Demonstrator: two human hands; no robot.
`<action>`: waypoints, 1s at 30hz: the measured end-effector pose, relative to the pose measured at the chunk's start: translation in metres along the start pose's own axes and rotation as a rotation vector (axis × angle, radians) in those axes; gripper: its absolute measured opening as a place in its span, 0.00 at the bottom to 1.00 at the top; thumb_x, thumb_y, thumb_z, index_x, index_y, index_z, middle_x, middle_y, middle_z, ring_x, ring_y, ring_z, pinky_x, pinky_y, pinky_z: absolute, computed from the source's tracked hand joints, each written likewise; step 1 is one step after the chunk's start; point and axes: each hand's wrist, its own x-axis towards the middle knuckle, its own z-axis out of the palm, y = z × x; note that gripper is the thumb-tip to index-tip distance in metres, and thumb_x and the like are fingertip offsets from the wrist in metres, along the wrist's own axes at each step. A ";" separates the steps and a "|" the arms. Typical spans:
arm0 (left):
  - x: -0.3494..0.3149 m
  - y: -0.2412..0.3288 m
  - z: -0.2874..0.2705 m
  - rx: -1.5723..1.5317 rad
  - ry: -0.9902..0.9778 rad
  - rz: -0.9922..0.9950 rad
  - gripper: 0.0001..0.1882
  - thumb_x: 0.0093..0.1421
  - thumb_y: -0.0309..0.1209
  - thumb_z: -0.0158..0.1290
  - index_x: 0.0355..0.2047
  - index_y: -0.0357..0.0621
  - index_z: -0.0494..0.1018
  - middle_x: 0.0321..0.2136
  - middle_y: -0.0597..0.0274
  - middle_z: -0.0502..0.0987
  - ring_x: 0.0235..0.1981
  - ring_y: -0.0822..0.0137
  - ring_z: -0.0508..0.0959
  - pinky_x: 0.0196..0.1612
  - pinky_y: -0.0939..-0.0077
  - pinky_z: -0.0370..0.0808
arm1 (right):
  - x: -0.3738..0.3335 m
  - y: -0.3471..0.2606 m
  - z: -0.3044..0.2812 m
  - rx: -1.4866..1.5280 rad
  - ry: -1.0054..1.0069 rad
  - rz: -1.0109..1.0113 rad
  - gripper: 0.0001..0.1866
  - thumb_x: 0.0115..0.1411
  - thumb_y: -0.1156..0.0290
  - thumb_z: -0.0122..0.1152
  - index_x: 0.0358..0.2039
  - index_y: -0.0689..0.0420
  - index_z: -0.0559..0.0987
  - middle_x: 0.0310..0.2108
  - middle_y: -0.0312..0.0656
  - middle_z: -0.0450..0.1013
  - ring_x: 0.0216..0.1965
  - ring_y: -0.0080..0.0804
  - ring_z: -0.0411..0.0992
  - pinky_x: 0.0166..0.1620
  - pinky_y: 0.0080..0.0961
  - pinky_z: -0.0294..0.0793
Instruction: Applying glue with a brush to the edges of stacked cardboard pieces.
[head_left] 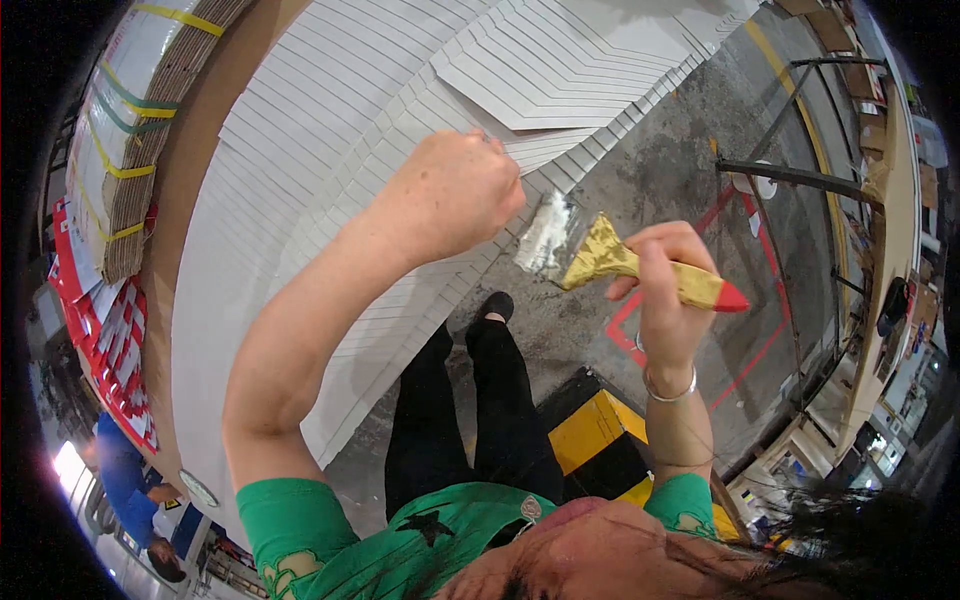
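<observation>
My right hand [672, 318] grips a wide paintbrush [602, 252] by its yellow handle with a red end. White paste coats the bristles, which hang close to the edge of the white sheets, above the floor. My left hand [455, 190] is closed in a fist over the sheets, back of the hand upward; its fingertips and anything inside them are hidden. Beneath it, many flat white paper or card sheets [330, 90] lie fanned out in overlapping rows across the table. A smaller fanned batch [530, 75] rests on top at the far side.
Strapped stacks of cardboard [125, 150] and red-and-white printed pieces [105, 340] stand along the left of the brown tabletop [185, 150]. A yellow-and-black striped block [597, 435] is on the floor by my legs. Dark metal bars [790, 175] stand at right. A person in blue [125, 475] is at lower left.
</observation>
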 end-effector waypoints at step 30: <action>-0.069 0.013 0.026 0.323 0.293 -0.030 0.09 0.53 0.30 0.50 0.24 0.34 0.70 0.35 0.49 0.76 0.43 0.52 0.75 0.41 0.61 0.75 | -0.027 -0.026 0.021 -0.052 0.254 -0.047 0.07 0.59 0.76 0.50 0.26 0.64 0.72 0.28 0.42 0.70 0.16 0.23 0.69 0.20 0.16 0.68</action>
